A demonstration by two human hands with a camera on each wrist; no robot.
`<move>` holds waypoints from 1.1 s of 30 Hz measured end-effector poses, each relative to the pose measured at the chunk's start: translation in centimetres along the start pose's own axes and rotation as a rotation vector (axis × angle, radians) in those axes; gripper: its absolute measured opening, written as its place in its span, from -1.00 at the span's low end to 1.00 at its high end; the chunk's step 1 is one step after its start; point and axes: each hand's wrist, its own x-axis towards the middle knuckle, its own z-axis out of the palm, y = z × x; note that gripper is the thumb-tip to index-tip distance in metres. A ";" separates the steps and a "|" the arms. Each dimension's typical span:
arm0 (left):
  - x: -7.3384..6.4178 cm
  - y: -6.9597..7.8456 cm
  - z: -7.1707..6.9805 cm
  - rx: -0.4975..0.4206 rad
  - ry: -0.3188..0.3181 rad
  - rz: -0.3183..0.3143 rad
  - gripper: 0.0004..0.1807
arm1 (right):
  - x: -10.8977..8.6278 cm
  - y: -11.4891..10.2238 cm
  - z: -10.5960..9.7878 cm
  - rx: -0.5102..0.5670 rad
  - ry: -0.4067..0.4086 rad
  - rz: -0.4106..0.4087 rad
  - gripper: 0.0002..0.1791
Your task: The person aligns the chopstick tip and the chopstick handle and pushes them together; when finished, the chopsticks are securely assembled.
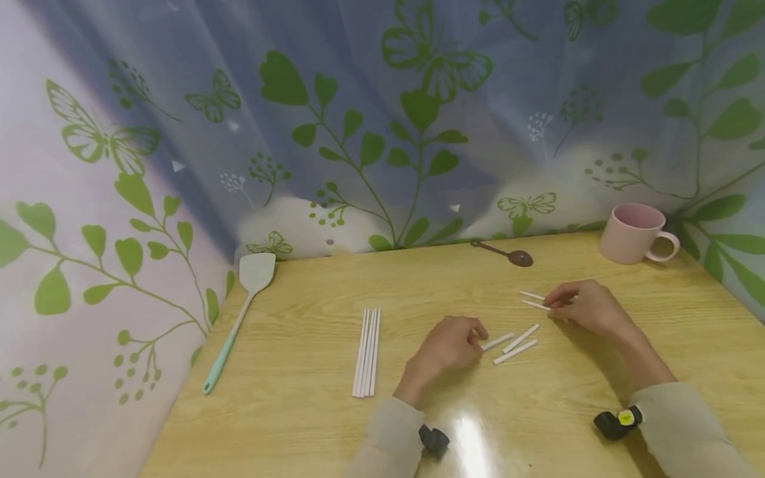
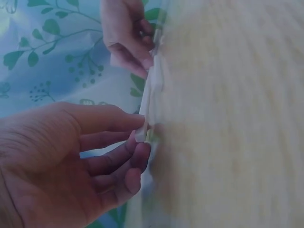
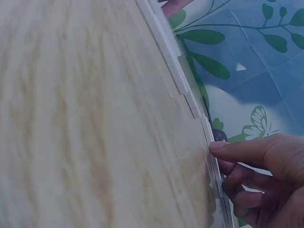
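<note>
My left hand (image 1: 447, 346) is low over the table, its thumb and fingertips pinching the near end of a thin white stick (image 1: 499, 341). In the left wrist view, that white stick (image 2: 145, 104) points away from the fingers. Two more white sticks (image 1: 520, 352) lie on the wood just right of it. Farther right, my right hand (image 1: 588, 307) holds thumb and finger on a white stick (image 1: 536, 305), and another stick (image 1: 530, 295) lies close beside it. The fingers hide the right ends of this pair. In the right wrist view, the thumb presses a stick's edge (image 3: 216, 166).
Several longer white sticks (image 1: 366, 352) lie side by side left of my left hand. A spatula (image 1: 239, 322) with a green handle rests at the far left. Along the back are a brown spoon (image 1: 518, 257) and a pink mug (image 1: 630, 236), before a leaf-patterned curtain (image 1: 352, 133).
</note>
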 end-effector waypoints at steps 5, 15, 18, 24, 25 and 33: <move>0.0 -0.2 -0.9 -0.079 0.000 0.003 -0.81 | 0.0 -0.4 0.2 -0.056 0.014 -0.067 -0.87; -0.1 -0.8 -2.0 -0.201 0.050 0.048 -0.85 | 0.0 -0.8 0.2 -0.186 -0.012 -0.134 -0.91; -0.2 -0.7 -2.1 -0.236 0.042 0.039 -0.85 | -0.3 -0.7 0.3 -0.237 -0.002 -0.142 -0.91; -0.5 -0.9 -3.0 -0.202 0.061 0.082 -0.78 | -0.4 -0.5 -0.1 -0.234 -0.020 -0.156 -0.95; -0.6 -0.9 -3.2 -0.206 0.067 0.089 -0.76 | -0.4 -0.6 -0.3 -0.231 -0.024 -0.155 -0.96; -1.3 -1.5 -4.3 -0.313 0.122 0.100 -0.81 | -0.7 -3.1 -0.9 -0.149 -0.093 -0.220 -0.94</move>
